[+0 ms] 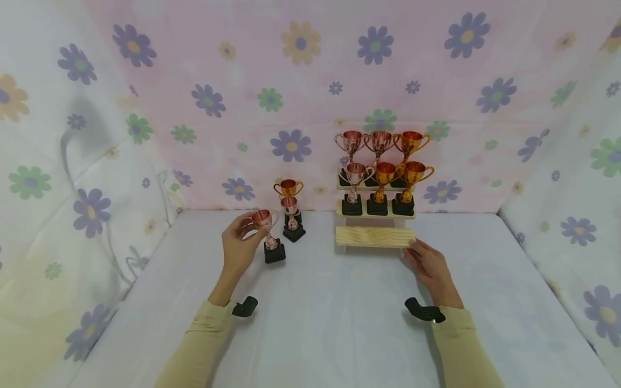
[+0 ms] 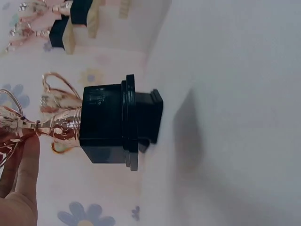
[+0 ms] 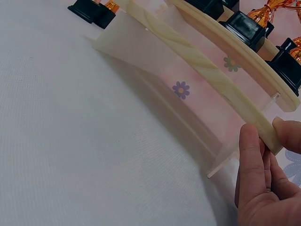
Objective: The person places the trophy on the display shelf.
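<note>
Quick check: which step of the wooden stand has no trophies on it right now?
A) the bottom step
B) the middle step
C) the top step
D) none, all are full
A: the bottom step is bare wood, with the right hand holding its end, while the steps above carry trophies.

The head view looks forward and down over the surface point(image 1: 339, 323) from mid distance. The left wrist view, rolled sideways, sits close to a trophy point(image 2: 94, 125). The right wrist view hugs the wooden stand point(image 3: 211, 77), which the head view shares.
</note>
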`<state>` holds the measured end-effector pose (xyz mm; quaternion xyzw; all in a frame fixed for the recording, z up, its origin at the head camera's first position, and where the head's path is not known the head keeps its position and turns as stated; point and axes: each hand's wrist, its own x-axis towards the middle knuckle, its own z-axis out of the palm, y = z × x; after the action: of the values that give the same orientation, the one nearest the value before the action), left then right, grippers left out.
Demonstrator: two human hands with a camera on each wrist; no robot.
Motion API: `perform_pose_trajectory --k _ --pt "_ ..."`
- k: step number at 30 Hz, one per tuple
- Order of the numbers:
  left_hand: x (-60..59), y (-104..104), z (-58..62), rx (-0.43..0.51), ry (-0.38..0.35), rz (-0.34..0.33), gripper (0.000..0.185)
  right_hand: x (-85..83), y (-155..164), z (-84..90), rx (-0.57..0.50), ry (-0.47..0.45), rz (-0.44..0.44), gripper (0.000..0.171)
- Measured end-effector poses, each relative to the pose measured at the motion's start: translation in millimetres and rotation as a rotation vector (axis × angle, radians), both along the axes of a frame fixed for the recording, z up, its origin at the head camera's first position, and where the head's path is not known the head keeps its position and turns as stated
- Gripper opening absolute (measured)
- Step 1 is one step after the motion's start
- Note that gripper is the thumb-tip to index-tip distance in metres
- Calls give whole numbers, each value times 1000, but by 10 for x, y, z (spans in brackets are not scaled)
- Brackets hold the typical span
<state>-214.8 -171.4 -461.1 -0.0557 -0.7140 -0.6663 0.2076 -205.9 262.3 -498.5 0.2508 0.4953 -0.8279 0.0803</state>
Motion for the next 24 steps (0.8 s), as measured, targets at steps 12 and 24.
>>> perform_pose_trajectory --k 12,24 --pt "82 633 354 -55 217 -225 47 -23 9 15 -1 -4 -5 64" --pt "55 1488 417 1 278 -348 48 -1 -3 22 -34 -7 -2 65"
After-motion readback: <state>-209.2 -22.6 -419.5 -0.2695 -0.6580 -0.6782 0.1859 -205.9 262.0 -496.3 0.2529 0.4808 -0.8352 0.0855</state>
